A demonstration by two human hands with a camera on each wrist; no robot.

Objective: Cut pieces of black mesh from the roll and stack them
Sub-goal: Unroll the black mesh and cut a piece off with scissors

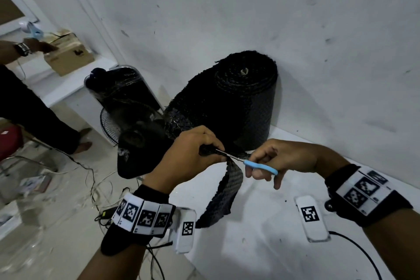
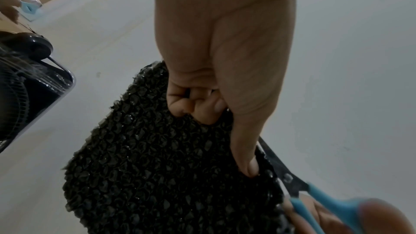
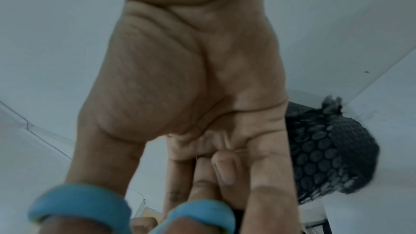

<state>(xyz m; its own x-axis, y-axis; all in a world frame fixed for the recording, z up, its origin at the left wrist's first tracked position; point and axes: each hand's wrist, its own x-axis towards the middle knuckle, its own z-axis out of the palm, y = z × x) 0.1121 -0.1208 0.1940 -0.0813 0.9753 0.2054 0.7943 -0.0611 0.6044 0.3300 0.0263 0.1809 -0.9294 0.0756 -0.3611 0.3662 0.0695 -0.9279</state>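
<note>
A big roll of black mesh stands against the wall on the white table; its side shows in the right wrist view. My left hand pinches a loose strip of mesh, thumb on top, and the strip hangs down below it. My right hand holds the blue-handled scissors, fingers through the loops. The blades lie along the mesh edge right beside my left thumb.
A black floor fan stands left of the roll, off the table edge. Another person stands at far left by a cardboard box. Cables trail over the floor. A cable lies on the table at right.
</note>
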